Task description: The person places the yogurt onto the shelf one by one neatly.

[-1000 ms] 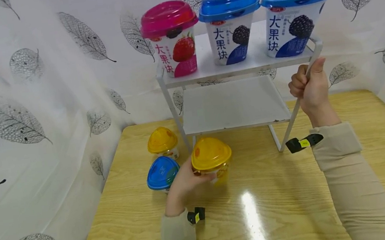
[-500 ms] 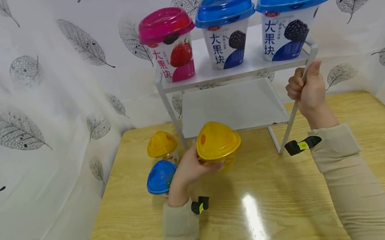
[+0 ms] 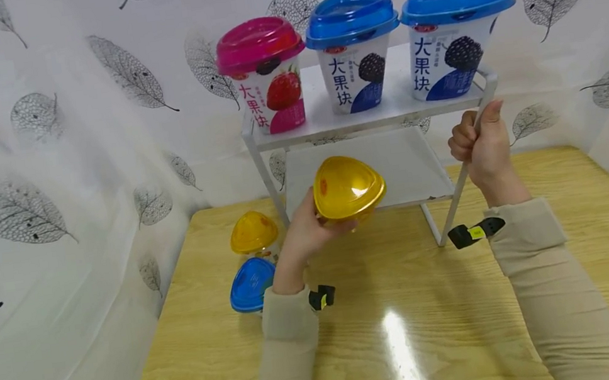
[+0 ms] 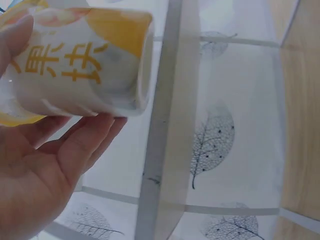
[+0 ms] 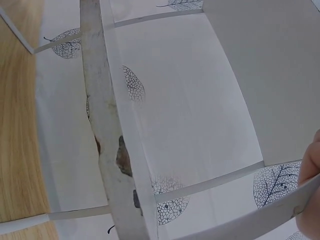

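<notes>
My left hand grips a yogurt cup with a yellow lid and holds it up in front of the rack's lower shelf. In the left wrist view the cup lies sideways across the picture, fingers under it and thumb over it, its base near the shelf's front edge. My right hand is wrapped around the white rack's right front post, thumb pointing up. The right wrist view shows only part of that hand at the right edge, by the post.
On the top shelf stand a pink-lidded yogurt cup and two blue-lidded cups. Left of the rack, on the wooden table, are another yellow-lidded cup and a blue-lidded cup, partly behind my left arm.
My left hand has lifted the yellow-lidded cup from low over the table, up and to the right, to the lower shelf's height. My right hand keeps its hold on the post.
</notes>
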### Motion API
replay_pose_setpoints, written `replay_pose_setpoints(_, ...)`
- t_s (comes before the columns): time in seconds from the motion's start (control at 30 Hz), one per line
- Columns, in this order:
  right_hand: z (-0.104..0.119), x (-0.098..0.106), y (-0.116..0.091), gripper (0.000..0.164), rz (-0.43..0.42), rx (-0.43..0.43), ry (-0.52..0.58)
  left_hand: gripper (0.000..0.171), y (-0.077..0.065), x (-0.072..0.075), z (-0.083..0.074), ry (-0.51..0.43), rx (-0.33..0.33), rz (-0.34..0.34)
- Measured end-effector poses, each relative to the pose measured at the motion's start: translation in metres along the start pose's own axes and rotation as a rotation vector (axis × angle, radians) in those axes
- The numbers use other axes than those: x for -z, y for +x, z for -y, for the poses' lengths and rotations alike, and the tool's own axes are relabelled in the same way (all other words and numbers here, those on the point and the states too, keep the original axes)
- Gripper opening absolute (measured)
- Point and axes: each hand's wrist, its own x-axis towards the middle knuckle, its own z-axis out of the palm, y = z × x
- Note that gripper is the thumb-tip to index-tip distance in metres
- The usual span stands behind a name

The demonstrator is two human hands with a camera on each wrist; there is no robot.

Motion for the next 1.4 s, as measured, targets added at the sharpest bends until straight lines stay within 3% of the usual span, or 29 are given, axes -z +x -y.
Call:
replay_pose_setpoints(0.13,0.000,0.000,0.000,0.052,0.010,-0.001,0.019,0.066,0.010,0.000,0.003,0.010,0.064,-0.054)
replay_pose_setpoints(0.33,0.000,-0.001,-0.001,0.053,0.025,0.006,0.004,0.069,0.021,0.000,0.007,0.042,0.102,-0.128)
replay_pose_setpoints(0.73,0.001,-0.001,-0.002,0.053,0.054,0.001,0.016,0.071,0.032,-0.005,0.013,0.002,0.188,-0.168)
replay_pose_setpoints(1.1,0.000,0.000,-0.002,0.053,0.051,0.010,-0.001,0.065,0.035,-0.005,0.015,-0.012,0.205,-0.140)
replay_pose_setpoints(1.23,0.001,0.000,-0.003,0.053,0.054,0.011,-0.018,0.068,0.030,-0.007,0.015,-0.044,0.216,-0.186)
replay_pose_setpoints(1.4,0.001,0.000,-0.003,0.053,0.067,0.014,-0.021,0.061,0.024,-0.011,0.020,-0.090,0.158,-0.290)
